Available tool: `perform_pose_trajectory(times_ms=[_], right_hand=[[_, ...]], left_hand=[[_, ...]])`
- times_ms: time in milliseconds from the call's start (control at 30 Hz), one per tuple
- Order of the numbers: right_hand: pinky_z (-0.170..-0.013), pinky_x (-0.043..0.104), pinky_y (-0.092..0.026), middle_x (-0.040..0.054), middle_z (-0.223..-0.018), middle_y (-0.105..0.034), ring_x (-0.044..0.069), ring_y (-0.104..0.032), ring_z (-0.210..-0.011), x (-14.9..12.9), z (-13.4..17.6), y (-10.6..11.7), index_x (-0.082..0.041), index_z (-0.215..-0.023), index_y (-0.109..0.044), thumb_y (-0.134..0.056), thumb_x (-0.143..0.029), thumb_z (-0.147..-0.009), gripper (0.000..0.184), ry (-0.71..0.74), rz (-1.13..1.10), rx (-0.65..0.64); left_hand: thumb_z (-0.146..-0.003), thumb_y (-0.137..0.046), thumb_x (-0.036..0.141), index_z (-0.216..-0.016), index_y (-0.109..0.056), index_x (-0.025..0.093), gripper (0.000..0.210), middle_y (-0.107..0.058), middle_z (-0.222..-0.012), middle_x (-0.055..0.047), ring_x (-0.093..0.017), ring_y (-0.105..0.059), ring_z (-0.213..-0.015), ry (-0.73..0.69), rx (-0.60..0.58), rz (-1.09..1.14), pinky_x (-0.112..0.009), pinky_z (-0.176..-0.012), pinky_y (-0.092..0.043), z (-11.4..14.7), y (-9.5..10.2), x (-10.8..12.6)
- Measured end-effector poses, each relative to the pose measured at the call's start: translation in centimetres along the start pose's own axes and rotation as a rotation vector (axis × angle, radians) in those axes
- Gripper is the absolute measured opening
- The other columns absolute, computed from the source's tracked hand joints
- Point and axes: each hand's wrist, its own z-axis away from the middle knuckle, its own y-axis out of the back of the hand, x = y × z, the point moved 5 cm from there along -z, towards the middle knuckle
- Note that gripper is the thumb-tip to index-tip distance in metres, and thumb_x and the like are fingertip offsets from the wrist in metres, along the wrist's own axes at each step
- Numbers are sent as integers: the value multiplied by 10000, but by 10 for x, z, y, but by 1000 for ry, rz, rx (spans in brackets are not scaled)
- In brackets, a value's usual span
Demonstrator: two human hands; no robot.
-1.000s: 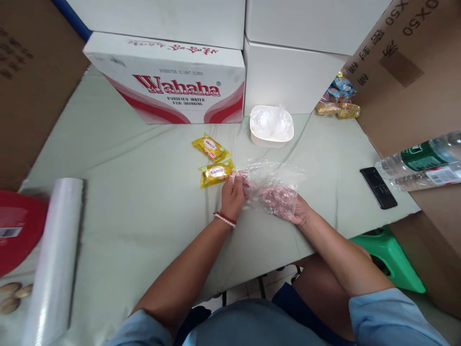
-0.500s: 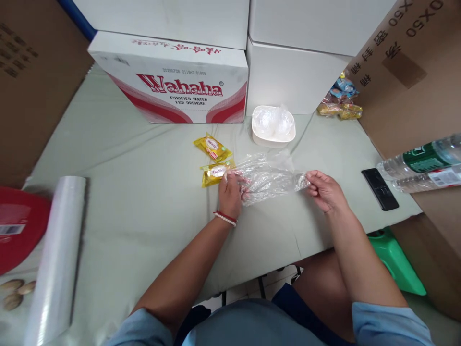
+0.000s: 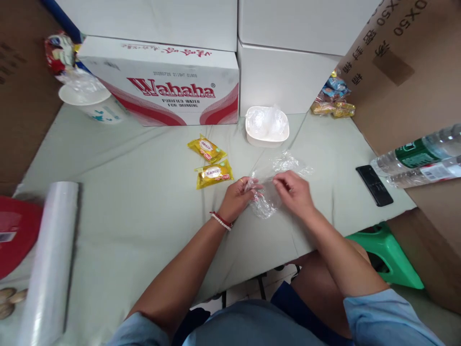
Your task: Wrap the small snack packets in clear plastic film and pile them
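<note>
A clear, crinkled plastic bag (image 3: 265, 204) stretches between my two hands, just above the table. My left hand (image 3: 236, 196) pinches its left side, with reddish print showing near the fingers. Closed on the upper middle of the film is my right hand (image 3: 296, 193), thumb against the fingers. A loose part of the film spreads behind my right hand. Two yellow wrapped snacks lie left of my left hand: the nearer packet (image 3: 214, 174) and the farther packet (image 3: 206, 148). Behind the bag stands a white plastic tub (image 3: 267, 140) with crumpled clear film in it.
White boxes line the back, one a Wahaha water carton (image 3: 173, 96). A paper cup (image 3: 97, 105) stands at back left. On the left lie a plastic film roll (image 3: 50, 259) and a red object (image 3: 16, 235). A phone (image 3: 374, 185) and bottles (image 3: 418, 158) are at right.
My right hand has come left towards my left hand, so the bag is bunched instead of stretched out. The nearer yellow packet is now uncovered. The view has shifted, showing the paper cup.
</note>
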Motion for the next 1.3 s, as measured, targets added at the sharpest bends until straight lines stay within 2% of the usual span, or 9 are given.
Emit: perform_pose_trajectory(times_ms=[100, 200, 367, 500, 567, 800, 967, 1167, 1300], right_hand=[[-838, 381, -539, 92, -1104, -711, 240, -630, -974, -25, 17, -39, -249, -1227, -692, -668, -334, -984, 259, 153, -36, -193], [-921, 448, -535, 113, -1229, -692, 274, -598, -1073, -23, 26, -54, -255, -1222, -712, -629, -222, -979, 259, 254, 30, -248], [-963, 469, -537, 100, -1188, -688, 261, -615, -1092, -14, 22, -43, -258, -1170, -705, -508, -120, -981, 306, 246, -29, -154], [-1008, 496, -515, 133, -1295, -656, 295, -597, -1167, -26, 24, -42, -250, -1313, -646, -672, -340, -983, 343, 254, -10, -117], [-974, 498, -512, 144, -1309, -658, 310, -589, -1136, -29, 28, -48, -249, -1308, -661, -720, -403, -959, 386, 259, 66, -127], [-794, 395, -498, 96, -911, -693, 247, -544, -864, -20, 29, -55, -221, -1012, -734, -522, -246, -1050, 217, 256, 117, -161], [-786, 368, -500, 82, -915, -692, 237, -558, -866, -20, 27, -53, -207, -1047, -703, -532, -189, -1020, 174, 266, 54, -170], [-815, 381, -495, 76, -915, -703, 232, -589, -872, -17, 25, -53, -221, -998, -703, -531, -197, -1002, 173, 190, -26, -221], [-828, 358, -509, 48, -944, -727, 207, -646, -889, -13, 22, -47, -233, -999, -684, -560, -314, -1015, 149, -73, -309, -181]], left_hand=[[-780, -808, 605, -1057, -731, 147, 540, -771, -901, -81, -216, -726, -788, -19, -8, -21, -305, -691, -571, 1, -1, -2], [-800, -736, 723, -984, -746, 130, 621, -766, -858, -113, -241, -728, -776, 24, 84, 24, -314, -653, -565, -1, 5, -6], [-799, -753, 648, -836, -742, 172, 478, -770, -837, -117, -274, -743, -803, 117, 60, 150, -362, -679, -599, -7, 5, -10], [-795, -775, 586, -803, -742, 196, 392, -787, -875, -91, -279, -756, -882, 80, 45, 188, -352, -711, -606, -8, 3, -10], [-799, -761, 605, -830, -745, 179, 427, -793, -893, -103, -280, -760, -903, 81, 49, 191, -350, -728, -606, -8, 3, -11], [-823, -670, 539, -1024, -704, 107, 478, -792, -967, -172, -271, -765, -971, 165, -30, 285, -358, -851, -590, -8, 4, -14], [-768, -816, 467, -1154, -542, 210, 538, -776, -997, -82, -211, -758, -850, 165, -39, 227, -321, -778, -564, -4, 1, -8], [-679, -920, 543, -867, -532, 194, 555, -721, -857, -17, -154, -691, -810, 104, -33, 162, -268, -757, -531, -3, -2, -7], [-702, -908, 535, -819, -595, 177, 490, -700, -810, 1, -127, -636, -756, 58, -33, 120, -247, -721, -501, -5, -1, -9]])
